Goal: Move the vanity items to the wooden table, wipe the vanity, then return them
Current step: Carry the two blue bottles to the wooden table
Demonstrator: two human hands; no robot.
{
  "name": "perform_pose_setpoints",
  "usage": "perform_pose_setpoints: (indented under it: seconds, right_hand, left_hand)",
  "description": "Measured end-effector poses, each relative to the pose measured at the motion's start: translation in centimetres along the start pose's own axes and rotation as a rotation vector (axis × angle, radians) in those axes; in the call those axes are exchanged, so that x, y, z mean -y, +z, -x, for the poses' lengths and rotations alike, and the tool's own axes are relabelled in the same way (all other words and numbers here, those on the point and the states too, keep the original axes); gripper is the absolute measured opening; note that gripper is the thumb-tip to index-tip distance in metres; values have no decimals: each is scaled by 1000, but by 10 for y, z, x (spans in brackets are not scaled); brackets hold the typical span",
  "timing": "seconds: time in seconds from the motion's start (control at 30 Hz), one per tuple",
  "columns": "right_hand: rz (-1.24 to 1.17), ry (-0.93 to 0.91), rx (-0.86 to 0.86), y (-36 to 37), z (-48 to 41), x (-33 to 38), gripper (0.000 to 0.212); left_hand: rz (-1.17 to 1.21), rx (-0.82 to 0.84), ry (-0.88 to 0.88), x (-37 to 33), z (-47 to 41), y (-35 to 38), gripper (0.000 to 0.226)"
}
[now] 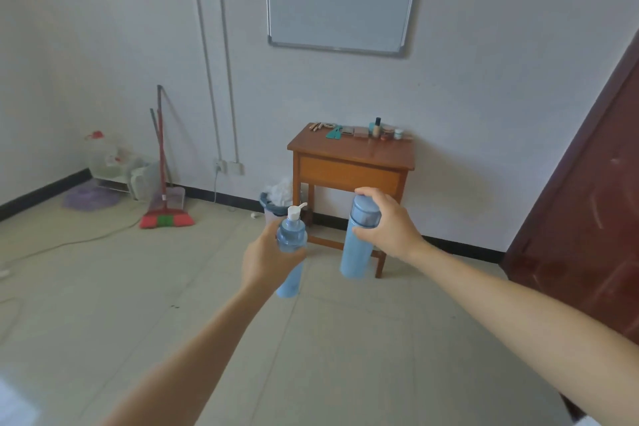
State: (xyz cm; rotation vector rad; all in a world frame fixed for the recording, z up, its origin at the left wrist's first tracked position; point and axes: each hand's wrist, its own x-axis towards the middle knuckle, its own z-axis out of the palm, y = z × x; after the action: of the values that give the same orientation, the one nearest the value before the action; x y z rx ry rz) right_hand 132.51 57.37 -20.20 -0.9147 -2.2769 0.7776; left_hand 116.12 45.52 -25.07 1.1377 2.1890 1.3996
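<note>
While both arms stretch out across the middle of the frame, the pale tiled floor (321, 349) lies open beneath them through the lower centre up to the wooden table (318, 146), which stands against the white wall just above centre. At the right edge a dark brown door (594, 211) slants in close to the right forearm. Left of the table's legs a waste bin (267, 201) sits near the wall. Farther left a broom (166, 220) leans on the wall, with a cable (79, 240) trailing over the floor at the left edge. The left hand (266, 261) is wrapped around a light blue pump bottle (291, 236) with a white spout, carried in the air at centre. The right hand (390, 223) grips from above the cap end of a tall bottle (356, 261), plain light blue, hanging upright just right of the first and apart from it. Small cosmetics (378, 131) line the table's back edge.
</note>
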Motion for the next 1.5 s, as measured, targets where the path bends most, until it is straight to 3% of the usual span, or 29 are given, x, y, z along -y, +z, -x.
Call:
perform_pose_setpoints:
  seconds: [0.1, 0.3, 0.67, 1.0, 1.2, 1.5]
  right_hand:
    - [-9, -51, 13, 1, -48, -11, 57]
    - [-9, -132, 18, -9, -161, -50, 59]
    - [-45, -66, 69, 0, -316, -139, 60]
    - [29, 69, 9, 15, -449, -199, 59]
    - [85, 192, -134, 3, -536, -227, 57]
    - [77, 456, -319, -19, -590, -327, 59]
  left_hand:
    - [-36, -34, -7, -3, -42, 7, 24]
    - [-34, -92, 46, -30, -149, 42, 42]
    - [38, -133, -10, -22, -309, 111, 48]
    - [81, -18, 55, -2, -487, 161, 34]
    - [122, 125, 154, -9, -610, 195, 47]
    - [175, 352, 109, -8, -704, 302, 48]
